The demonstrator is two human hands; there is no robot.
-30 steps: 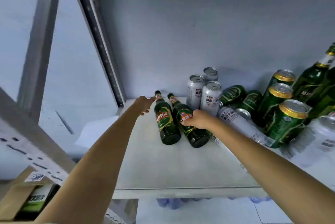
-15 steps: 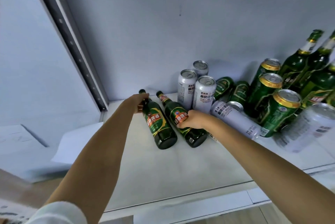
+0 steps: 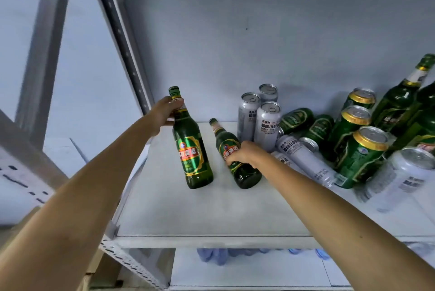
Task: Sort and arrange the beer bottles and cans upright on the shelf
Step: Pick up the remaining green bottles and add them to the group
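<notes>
On the grey shelf (image 3: pixel 211 215) our left hand (image 3: pixel 164 112) grips 1 green bottle's (image 3: pixel 191 147) neck — nearly upright; our right hand (image 3: pixel 242 153) clasps the lying bottle (image 3: pixel 235 156), neck pointing away.

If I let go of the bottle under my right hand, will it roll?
Probably: the bottle lies on its round side on the smooth shelf, pinned only by the right hand. Being glass, it may clink against the fallen silver cans beside it.

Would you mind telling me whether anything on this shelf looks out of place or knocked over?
Yes. Two silver cans lie on their sides beside the standing silver cans, and two green cans lie toppled against the back wall. The green glass bottle under the right hand still lies tilted.
</notes>
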